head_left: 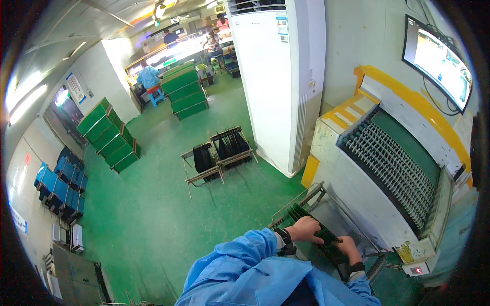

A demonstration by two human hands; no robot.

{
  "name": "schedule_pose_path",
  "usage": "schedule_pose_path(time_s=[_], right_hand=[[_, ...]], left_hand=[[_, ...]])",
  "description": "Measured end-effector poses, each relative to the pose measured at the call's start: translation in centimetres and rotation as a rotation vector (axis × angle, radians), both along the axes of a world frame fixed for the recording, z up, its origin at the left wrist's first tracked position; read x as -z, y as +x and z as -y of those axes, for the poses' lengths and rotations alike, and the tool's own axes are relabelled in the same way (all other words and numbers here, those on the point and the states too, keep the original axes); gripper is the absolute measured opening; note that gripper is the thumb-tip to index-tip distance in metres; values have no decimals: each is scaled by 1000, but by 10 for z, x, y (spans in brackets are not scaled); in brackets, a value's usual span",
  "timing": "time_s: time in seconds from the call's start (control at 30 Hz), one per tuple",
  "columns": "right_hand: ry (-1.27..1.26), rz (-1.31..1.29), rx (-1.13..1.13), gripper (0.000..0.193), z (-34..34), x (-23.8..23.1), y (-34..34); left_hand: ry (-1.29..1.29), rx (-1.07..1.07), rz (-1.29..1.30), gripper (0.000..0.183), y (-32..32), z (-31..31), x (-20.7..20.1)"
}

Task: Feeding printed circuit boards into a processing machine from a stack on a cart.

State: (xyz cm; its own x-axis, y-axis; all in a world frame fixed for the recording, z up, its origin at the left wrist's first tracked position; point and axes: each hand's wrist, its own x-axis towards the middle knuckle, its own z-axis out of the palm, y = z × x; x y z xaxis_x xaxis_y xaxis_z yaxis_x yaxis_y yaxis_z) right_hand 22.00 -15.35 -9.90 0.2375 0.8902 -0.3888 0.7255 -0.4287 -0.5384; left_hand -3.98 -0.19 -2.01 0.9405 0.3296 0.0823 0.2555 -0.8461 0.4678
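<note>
Item: green boards (328,236), thin, several, set close. Location: in the metal rack (317,193), low beside the roller machine (393,171), between the rack's two slotted rails.

Orientation: long axis slanting across the rack, from near its upper-left slotted rail down toward its lower-right one, as seen from the head.

Left hand (304,229): over the boards toward the rack's upper-left rail; knuckles up, grip pressed together on board edges, thumb turned in toward the right hand. Further board edges show just beyond the knuckles, on the upper-left side.

Right hand (348,248): along the same run, nearer the rack's lower-right rail; fingers bent inward, grip pinching board edges. Number of boards held by either hand: cannot be told.

Governing relation: boards lie under and between both grips, their length running roughly from one hand to the other. Nearer the upper-left rail, the left hand; nearer the lower-right rail and the machine's lower corner, the right. Lower board edges: hidden by hands and sleeves.
</note>
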Motion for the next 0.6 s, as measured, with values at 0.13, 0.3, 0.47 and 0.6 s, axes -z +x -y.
schedule_pose_path(time_s=[0.13, 0.3, 0.47, 0.6], right_hand=[[-56, -47, 15, 41, -2, -12, -3], [-21, -54, 22, 38, 0, -18, -11], [6, -32, 26, 38, 3, -28, -18], [42, 34, 10, 39, 7, -16, -16]], left_hand=[[-6, -7, -35, 64, -1, 2, 0], [-10, -17, -79, 66, -4, 5, -2], [-6, -18, -145, 70, -5, 5, -1], [-6, -18, -187, 72, -3, 7, -9]])
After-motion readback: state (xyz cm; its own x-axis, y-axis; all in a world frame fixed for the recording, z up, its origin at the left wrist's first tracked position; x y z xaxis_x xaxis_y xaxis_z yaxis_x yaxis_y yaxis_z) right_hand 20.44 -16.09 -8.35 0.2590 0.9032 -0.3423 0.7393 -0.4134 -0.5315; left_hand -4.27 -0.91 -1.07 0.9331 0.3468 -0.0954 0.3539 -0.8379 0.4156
